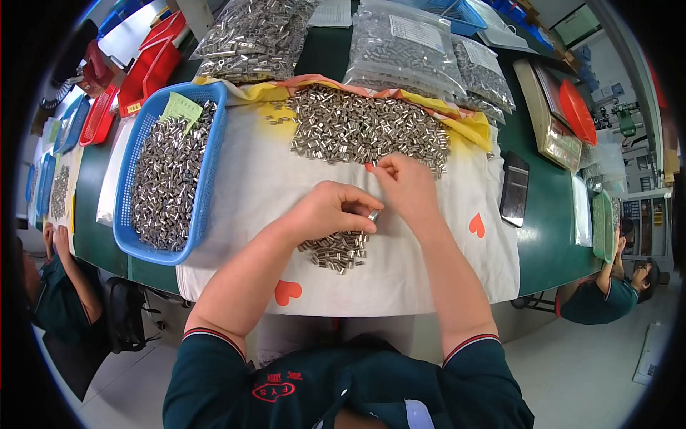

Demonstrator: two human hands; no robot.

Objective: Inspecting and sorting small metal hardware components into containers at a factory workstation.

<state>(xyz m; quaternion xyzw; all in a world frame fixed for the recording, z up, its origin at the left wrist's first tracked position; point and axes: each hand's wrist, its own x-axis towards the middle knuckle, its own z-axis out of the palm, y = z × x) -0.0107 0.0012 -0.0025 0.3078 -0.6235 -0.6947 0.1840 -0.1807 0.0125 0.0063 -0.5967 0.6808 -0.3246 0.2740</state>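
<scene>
Worn on my head, the fisheye looks steeply down at the table (554,247), my fingers (391,169) close below, around mid-picture. Twelve o'clock faces across the table, away from me; my dark green shirt (400,379) fills six. It reaches one co-worker (63,286) at eight, another co-worker (597,306) at four.

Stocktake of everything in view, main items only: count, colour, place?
Table: one, green, underneath
Cloth: one, white, on table
Large metal pile: one, silver, cloth's far half
Small metal pile: one, silver, nearer
Large basket: one, blue, left, metal-filled
Note: one, green, in basket
Bags: several, clear, far side
Phone-like object: one, black, right
Bins: several, red, far left
Co-workers: two, green-shirted, side edges
Left hand: one, bare, mid-cloth, holding silver piece
Right hand: one, bare, by large metal pile
</scene>
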